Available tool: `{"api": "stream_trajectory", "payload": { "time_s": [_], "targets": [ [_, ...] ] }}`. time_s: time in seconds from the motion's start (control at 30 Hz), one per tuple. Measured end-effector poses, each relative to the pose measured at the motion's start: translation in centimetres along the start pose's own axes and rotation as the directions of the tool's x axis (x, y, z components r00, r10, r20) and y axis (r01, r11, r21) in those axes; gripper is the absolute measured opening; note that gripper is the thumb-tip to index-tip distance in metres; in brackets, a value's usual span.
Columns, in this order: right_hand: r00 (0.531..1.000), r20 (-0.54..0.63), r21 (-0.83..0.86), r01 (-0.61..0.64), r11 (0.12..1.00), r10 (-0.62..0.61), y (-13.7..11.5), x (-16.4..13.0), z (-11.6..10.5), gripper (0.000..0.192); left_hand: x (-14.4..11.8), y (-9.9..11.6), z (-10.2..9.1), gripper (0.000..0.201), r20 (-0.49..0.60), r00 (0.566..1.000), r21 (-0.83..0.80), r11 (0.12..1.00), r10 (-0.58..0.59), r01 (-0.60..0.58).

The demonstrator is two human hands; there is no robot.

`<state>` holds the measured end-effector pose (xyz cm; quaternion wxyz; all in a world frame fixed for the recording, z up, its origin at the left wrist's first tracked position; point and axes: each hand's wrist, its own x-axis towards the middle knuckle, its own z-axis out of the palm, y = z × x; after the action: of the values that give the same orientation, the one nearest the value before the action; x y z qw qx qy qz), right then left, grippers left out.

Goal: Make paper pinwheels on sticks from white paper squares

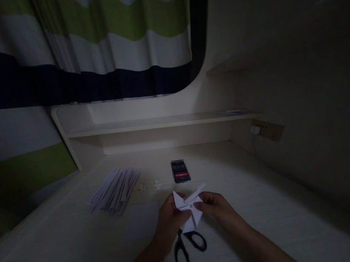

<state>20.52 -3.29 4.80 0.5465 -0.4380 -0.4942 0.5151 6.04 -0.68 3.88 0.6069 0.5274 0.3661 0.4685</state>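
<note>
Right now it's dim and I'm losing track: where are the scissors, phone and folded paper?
Scissors (179, 236): head view, top of lower handle loop.
Phone (180, 171): head view, screen.
Folded paper (198, 214): head view, lower flap.

A: How many objects of each kind occupy the counter (268, 213)?

B: One phone (180, 173), one pair of scissors (179, 236), one flat paper sheet (141, 220), two clusters of small white pieces (157, 184) (the pieces themselves too small to number), and one bundle of paper rolls (117, 191), overlapping beyond exact count.

A: And the remainder?

B: One left hand (169, 217), one right hand (218, 206), one folded paper pinwheel (197, 217), one plug (255, 129), one socket panel (272, 131).
</note>
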Motion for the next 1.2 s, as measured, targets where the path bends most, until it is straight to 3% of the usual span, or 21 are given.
{"api": "stream_trajectory", "payload": {
  "time_s": [0.2, 0.47, 0.63, 0.77, 0.83, 0.9, 0.93, 1.07, 1.2],
  "targets": [
    [0.998, -0.054, -0.041, 0.038, 0.998, -0.040, 1.2, 0.3, 0.1, 0.017, 0.0, -0.5, 0.2, 0.039, -0.006, 0.993, -0.016, 0.993, 0.119, -0.119],
    [0.988, -0.137, -0.083, 0.053, 0.995, -0.064, 2.6, 0.5, 0.8, 0.016, -0.6, -0.6, 0.3, 0.039, -0.055, 0.978, 0.217, 0.959, 0.199, -0.183],
    [0.989, -0.144, 0.117, 0.042, 0.992, -0.025, 2.1, 0.3, 0.9, 0.017, -0.5, -0.4, 0.3, 0.044, -0.045, 0.979, 0.125, 0.973, 0.201, -0.194],
    [0.987, -0.155, 0.262, -0.009, 0.965, 0.051, 1.7, 0.3, 0.7, 0.016, 1.0, -0.7, -1.2, 0.034, -0.166, 0.952, 0.106, 0.964, 0.257, -0.242],
    [0.983, -0.162, 0.312, -0.032, 0.950, 0.086, 1.9, 0.5, 0.5, 0.016, 2.0, -0.9, -2.6, 0.026, -0.246, 0.925, 0.187, 0.951, 0.289, -0.247],
    [0.978, -0.161, 0.347, -0.070, 0.935, 0.133, 2.4, 0.7, 0.3, 0.018, 2.9, -1.0, -4.1, 0.020, -0.297, 0.896, 0.397, 0.896, 0.330, -0.199],
    [0.976, -0.156, 0.352, -0.088, 0.932, 0.151, 2.6, 0.8, 0.2, 0.019, 3.3, -0.9, -4.9, 0.020, -0.307, 0.880, 0.545, 0.825, 0.362, -0.149],
    [0.972, -0.118, 0.383, -0.145, 0.912, 0.204, 2.9, 1.1, -0.2, 0.022, 4.5, 0.1, -7.8, 0.018, -0.356, 0.860, 0.703, 0.711, 0.366, -0.012],
    [0.958, -0.090, 0.403, -0.215, 0.889, 0.272, 2.4, 0.9, -0.3, 0.020, 6.3, 2.2, -10.7, 0.019, -0.358, 0.870, 0.838, 0.528, 0.340, 0.138]
  ]
}}
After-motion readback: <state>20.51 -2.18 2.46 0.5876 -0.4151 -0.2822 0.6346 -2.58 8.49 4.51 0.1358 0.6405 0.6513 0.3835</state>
